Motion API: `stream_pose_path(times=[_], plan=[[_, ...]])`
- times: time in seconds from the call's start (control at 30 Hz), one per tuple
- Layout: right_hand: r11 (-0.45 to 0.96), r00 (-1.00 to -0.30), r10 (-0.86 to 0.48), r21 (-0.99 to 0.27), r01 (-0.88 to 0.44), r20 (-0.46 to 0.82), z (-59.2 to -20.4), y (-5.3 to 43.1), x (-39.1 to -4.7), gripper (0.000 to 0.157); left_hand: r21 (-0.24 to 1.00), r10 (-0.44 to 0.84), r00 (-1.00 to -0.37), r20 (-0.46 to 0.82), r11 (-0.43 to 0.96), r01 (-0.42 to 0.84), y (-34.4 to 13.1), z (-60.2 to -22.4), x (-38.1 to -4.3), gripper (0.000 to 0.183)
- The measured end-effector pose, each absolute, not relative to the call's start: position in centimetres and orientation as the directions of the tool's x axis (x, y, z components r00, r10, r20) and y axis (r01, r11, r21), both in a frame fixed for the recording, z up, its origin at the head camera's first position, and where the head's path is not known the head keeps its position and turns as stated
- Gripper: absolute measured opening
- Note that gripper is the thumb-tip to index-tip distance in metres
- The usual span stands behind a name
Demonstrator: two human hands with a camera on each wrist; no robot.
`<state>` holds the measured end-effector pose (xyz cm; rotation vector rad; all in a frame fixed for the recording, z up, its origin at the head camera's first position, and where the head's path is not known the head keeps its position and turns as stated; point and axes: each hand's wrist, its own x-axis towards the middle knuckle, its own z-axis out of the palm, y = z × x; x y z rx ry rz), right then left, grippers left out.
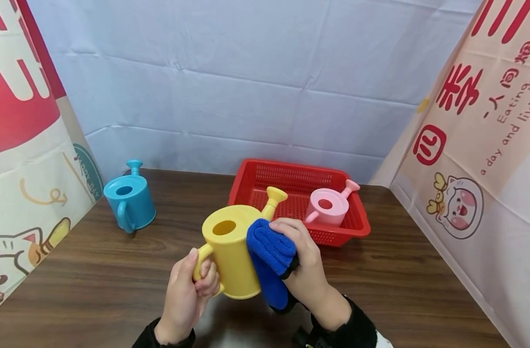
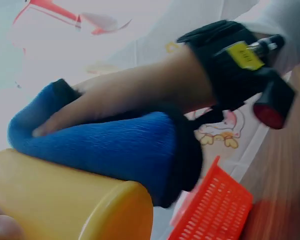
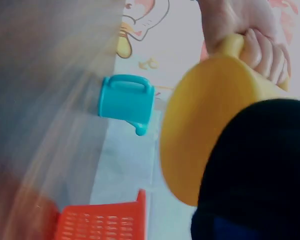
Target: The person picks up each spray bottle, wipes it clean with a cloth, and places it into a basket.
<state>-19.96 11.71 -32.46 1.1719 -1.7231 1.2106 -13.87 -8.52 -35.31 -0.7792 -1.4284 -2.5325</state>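
A yellow watering can (image 1: 236,256) is held up over the table, its spout pointing away. My left hand (image 1: 187,290) grips the can's handle, fingers curled round it. In my right hand (image 1: 306,263) is a folded blue cloth (image 1: 269,251) with black edging, pressed against the can's right side near the spout. The left wrist view shows the cloth (image 2: 105,145) lying along the can's wall (image 2: 65,195), with the thumb on top. From the right wrist, the can's base (image 3: 205,130) faces the camera, and the cloth's dark side (image 3: 260,175) hides part of it.
A red perforated basket (image 1: 269,169) stands at the back, holding a pink watering can (image 1: 330,208) at its right end. At the back left of the wooden table (image 1: 95,280) is a blue watering can (image 1: 132,203). Printed cloth hangs at both sides.
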Motion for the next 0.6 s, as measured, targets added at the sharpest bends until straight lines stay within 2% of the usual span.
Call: stream_pose_path(times=[0.13,0.33,0.47,0.6], plan=[[0.162,-0.338,-0.251,-0.305,-0.939,0.907,-31.4,12.3,-20.5,0.045,0.751,0.168,-0.846,0.506,-0.568,0.336,-8.2,-35.7,-13.9,0.042],[0.187,-0.430,-0.184,-0.398,-0.898,0.884,-31.1,12.6,-20.5,0.053,0.701,0.190,-0.800,0.570,-0.619,0.353,-8.0,-36.1,-13.9,0.042],[0.160,-0.414,-0.161,-0.390,-0.907,0.896,-31.9,12.2,-20.2,0.051,0.653,0.176,-0.776,0.606,-0.667,0.359,-8.3,-36.4,-14.0,0.042],[0.117,-0.386,-0.199,-0.370,-0.922,0.901,-33.1,11.7,-19.8,0.046,0.593,0.153,-0.756,0.637,-0.723,0.354,-8.8,-36.4,-14.3,0.044]])
